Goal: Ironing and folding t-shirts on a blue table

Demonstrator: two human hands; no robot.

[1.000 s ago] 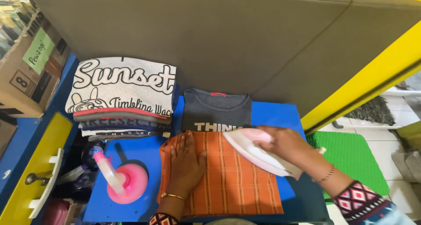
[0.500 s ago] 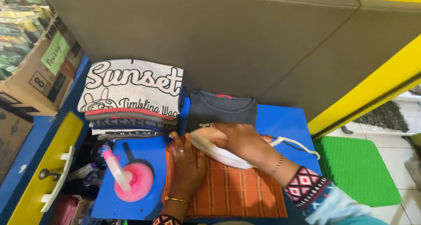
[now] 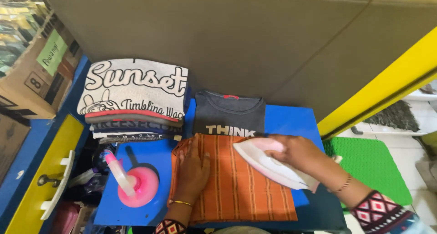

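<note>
Head camera, looking steeply down, close over blue table (image 3: 291, 118).

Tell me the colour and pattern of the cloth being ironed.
Orange cloth with thin darker stripes, seen from the head view.

The right hand (image 3: 298, 155) hides the iron's (image 3: 273, 166) handle, while the iron covers part of the orange striped cloth (image 3: 236, 184). At lower right, the frame cuts off the patterned sleeve (image 3: 380, 213); at upper left, the cardboard box (image 3: 34, 74).

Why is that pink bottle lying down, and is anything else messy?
The spray bottle lies tipped on its side on the blue table, left of the orange cloth. The right hand holds the iron, and the left hand presses the cloth.
</note>
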